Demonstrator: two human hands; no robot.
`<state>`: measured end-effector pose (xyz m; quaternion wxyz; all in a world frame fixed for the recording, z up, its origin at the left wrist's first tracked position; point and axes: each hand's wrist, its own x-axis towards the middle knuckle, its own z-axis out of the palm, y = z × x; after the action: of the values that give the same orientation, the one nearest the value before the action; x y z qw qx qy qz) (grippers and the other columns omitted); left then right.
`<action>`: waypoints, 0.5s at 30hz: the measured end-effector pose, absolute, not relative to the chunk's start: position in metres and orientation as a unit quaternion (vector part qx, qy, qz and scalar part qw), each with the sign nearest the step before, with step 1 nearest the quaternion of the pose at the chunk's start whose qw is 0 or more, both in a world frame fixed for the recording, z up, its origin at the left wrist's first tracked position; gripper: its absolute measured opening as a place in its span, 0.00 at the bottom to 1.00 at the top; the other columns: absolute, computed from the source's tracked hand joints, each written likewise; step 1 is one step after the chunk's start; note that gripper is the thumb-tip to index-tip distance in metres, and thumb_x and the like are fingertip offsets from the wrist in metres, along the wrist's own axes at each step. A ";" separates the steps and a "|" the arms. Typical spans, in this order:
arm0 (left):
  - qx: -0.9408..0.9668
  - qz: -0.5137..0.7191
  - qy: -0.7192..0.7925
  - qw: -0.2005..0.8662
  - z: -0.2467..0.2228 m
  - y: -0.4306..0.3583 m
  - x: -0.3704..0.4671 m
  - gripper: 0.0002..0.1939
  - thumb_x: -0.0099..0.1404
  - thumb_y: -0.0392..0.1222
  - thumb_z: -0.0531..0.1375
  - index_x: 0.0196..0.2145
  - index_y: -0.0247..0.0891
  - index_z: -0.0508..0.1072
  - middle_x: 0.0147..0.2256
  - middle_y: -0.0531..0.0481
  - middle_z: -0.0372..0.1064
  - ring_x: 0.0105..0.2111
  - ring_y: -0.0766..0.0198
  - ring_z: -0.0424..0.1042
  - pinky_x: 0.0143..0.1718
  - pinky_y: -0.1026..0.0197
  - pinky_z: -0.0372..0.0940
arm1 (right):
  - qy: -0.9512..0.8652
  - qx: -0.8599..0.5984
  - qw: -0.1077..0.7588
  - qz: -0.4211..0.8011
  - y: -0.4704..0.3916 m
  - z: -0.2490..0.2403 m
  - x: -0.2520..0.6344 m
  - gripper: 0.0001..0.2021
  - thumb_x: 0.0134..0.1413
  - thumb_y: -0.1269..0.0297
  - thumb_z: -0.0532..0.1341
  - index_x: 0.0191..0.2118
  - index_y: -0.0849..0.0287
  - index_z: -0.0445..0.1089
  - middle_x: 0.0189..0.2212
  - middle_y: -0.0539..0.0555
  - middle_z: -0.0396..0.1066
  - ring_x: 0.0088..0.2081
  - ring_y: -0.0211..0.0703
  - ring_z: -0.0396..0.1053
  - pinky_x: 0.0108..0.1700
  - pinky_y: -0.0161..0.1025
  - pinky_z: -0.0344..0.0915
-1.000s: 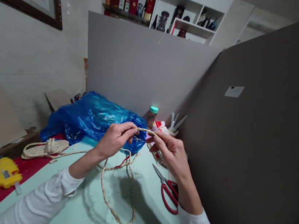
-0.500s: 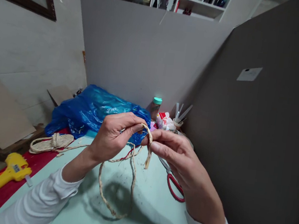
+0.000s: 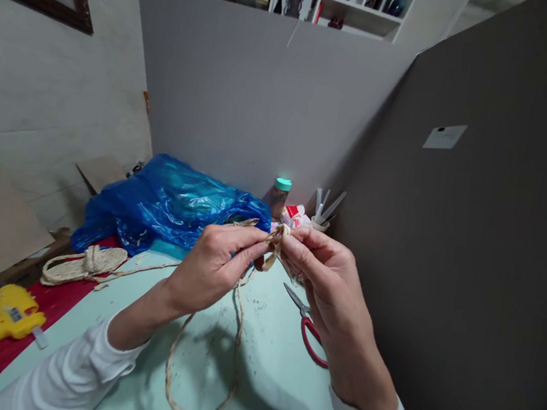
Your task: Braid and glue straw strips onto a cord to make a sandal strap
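Observation:
Both hands meet above the table, pinching the end of a braided straw cord [image 3: 170, 380]. My left hand [image 3: 218, 265] is closed on it between thumb and forefinger. Against its fingertips, my right hand [image 3: 326, 282] pinches the same cord, which is bent into a small fold there, with a loose flat end hanging down. Below the hands the cord hangs in a large loop over the pale green tabletop. A strand runs left to a woven straw sandal [image 3: 84, 265]. Red-handled scissors [image 3: 311, 338] lie beside my right hand, partly hidden by it.
A yellow glue gun [image 3: 1, 317] lies on red cloth at the left. Behind the hands are a blue plastic bag [image 3: 163, 197], a jar with a teal lid [image 3: 281, 192] and a cup of glue sticks [image 3: 320, 223]. Grey panels [image 3: 248, 94] stand at the back and right.
My right thumb and fingers have closed on the cord, and its end is now folded between both hands. The hanging loop has shifted slightly, as has the whole view.

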<state>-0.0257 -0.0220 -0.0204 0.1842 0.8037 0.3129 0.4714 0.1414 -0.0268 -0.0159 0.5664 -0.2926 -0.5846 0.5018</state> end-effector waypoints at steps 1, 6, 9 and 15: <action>0.805 0.461 0.315 0.197 -0.021 -0.023 -0.025 0.15 0.71 0.36 0.52 0.27 0.33 0.71 0.21 0.56 0.62 0.21 0.73 0.60 0.27 0.68 0.57 | -0.586 -0.292 0.570 0.497 -0.026 -0.016 0.142 0.06 0.54 0.63 0.67 0.30 0.59 0.75 0.28 0.50 0.71 0.29 0.35 0.64 0.31 0.33 0.61; 0.807 0.423 0.319 0.260 -0.023 -0.024 -0.025 0.16 0.72 0.38 0.49 0.28 0.35 0.68 0.20 0.57 0.60 0.21 0.71 0.60 0.29 0.66 0.57 | -0.588 -0.286 0.582 0.483 -0.024 -0.018 0.142 0.07 0.55 0.64 0.66 0.29 0.60 0.73 0.26 0.49 0.69 0.28 0.34 0.65 0.32 0.33 0.64; 0.803 0.406 0.313 0.303 -0.022 -0.026 -0.026 0.17 0.73 0.41 0.47 0.29 0.35 0.68 0.21 0.56 0.60 0.23 0.70 0.61 0.30 0.65 0.57 | -0.585 -0.268 0.578 0.502 -0.023 -0.018 0.142 0.07 0.57 0.64 0.65 0.30 0.60 0.72 0.25 0.49 0.69 0.26 0.35 0.66 0.29 0.33 0.65; 0.790 0.413 0.318 0.323 -0.020 -0.028 -0.022 0.14 0.70 0.45 0.53 0.30 0.35 0.71 0.28 0.54 0.66 0.27 0.68 0.62 0.31 0.64 0.57 | -0.586 -0.273 0.575 0.501 -0.023 -0.019 0.140 0.09 0.57 0.63 0.64 0.29 0.60 0.69 0.23 0.47 0.67 0.22 0.34 0.66 0.26 0.34 0.63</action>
<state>-0.0219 -0.0275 -0.0202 0.3232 0.7896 0.3184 0.4131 0.1401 -0.0233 -0.0190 0.5753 -0.2725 -0.5865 0.5008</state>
